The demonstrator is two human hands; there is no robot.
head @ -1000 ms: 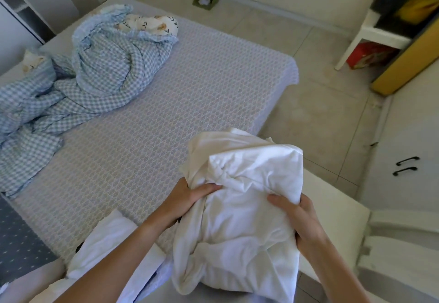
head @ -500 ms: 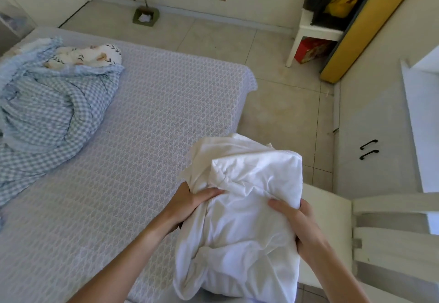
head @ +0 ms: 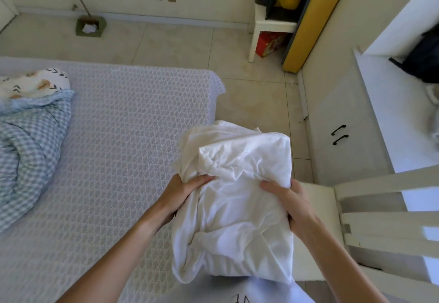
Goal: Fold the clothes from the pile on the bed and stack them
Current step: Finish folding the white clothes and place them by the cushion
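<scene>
Both hands hold one soft white cotton garment, loosely folded into a thick bundle [head: 237, 195], up off the surface at about 5 o'clock in the frame. Left hand [head: 183, 191] clamps the bundle's left edge, thumb on top, fingers hidden beneath. Right hand [head: 288, 200] clamps the right edge the same way.

Bundle's long axis runs 12 to 6, away from the body; the grips sit across it at 9 and 3, roughly mid-length. A loose fold droops at the near left corner.

Grey-white honeycomb-textured bed cover [head: 123, 141] lies to the bundle's 9 o'clock, left hand nearer. Pale cream wooden slatted chair [head: 316, 207] at 3 o'clock, seat just under the right hand.

Crumpled blue-and-white checked quilt [head: 26, 150] far off at 9 o'clock, well apart. Nothing lies between bundle and bare bed or chair seat; set-down spot cannot be told.
</scene>
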